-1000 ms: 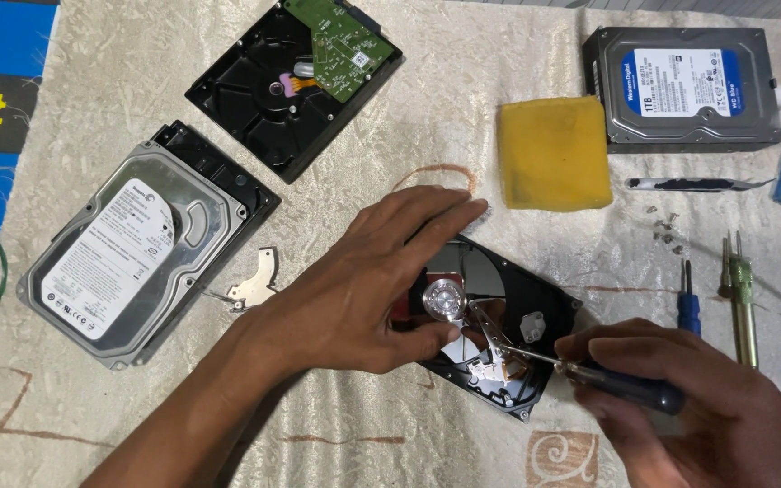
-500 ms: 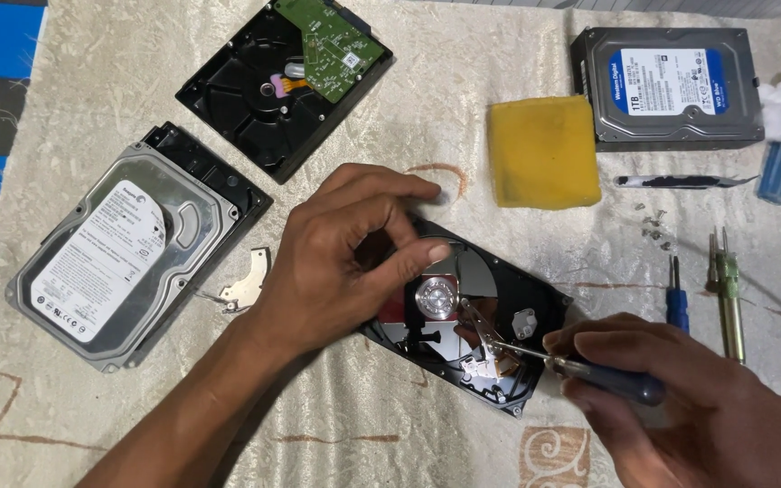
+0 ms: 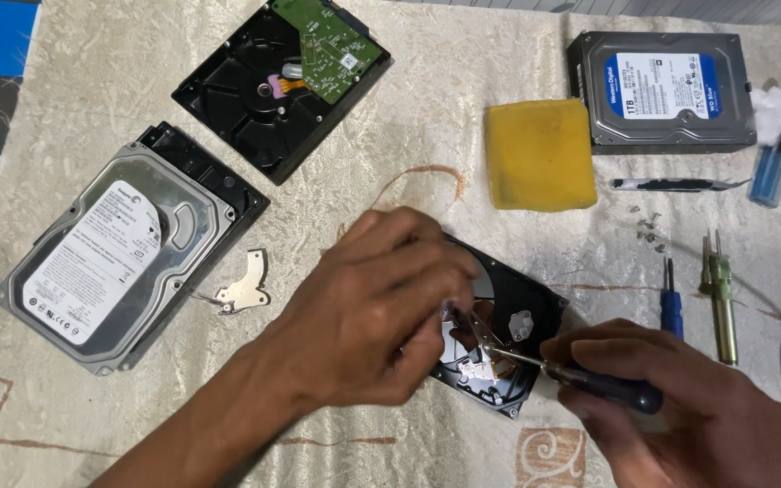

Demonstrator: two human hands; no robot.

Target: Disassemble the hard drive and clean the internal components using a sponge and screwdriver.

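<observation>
Opened black hard drive (image 3: 508, 312) with shiny platter and exposed arm assembly: lies on cream patterned tablecloth (image 3: 427, 117), near lower centre of head view, tilted diagonally, partly covered by left hand.

Left hand (image 3: 377, 312): laid over left half of opened drive, fingers curled and drawn together, tips pressing down at platter area. Whether anything is pinched under fingertips: cannot tell, hidden.

Right hand (image 3: 689, 416): at lower right, closed in a grip around dark-handled screwdriver (image 3: 580, 375). Metal shaft angled up-left, tip resting at silver arm parts inside drive, just beside left fingertips.

Surroundings, same view:
- Silver-lidded hard drive with white label (image 3: 115, 258), left of left forearm, sitting on a black base, well apart from opened drive.
- Small silver metal bracket (image 3: 244, 285), loose on cloth between silver-lidded drive and left hand.
- Black hard drive flipped over, green circuit board showing (image 3: 282, 77), top centre.
- Yellow rectangular sponge (image 3: 540, 154), above opened drive, not touching it.
- Grey hard drive with blue-and-white label (image 3: 662, 90), top right, just beside sponge.
- Blue lighter (image 3: 773, 172), far right, below white cotton tuft (image 3: 772, 99).
- Cluster of small loose screws (image 3: 648, 226), right of sponge.
- Blue-handled small screwdriver (image 3: 672, 303) and green-handled tool (image 3: 723, 303), side by side, upright in frame, right of opened drive.
</observation>
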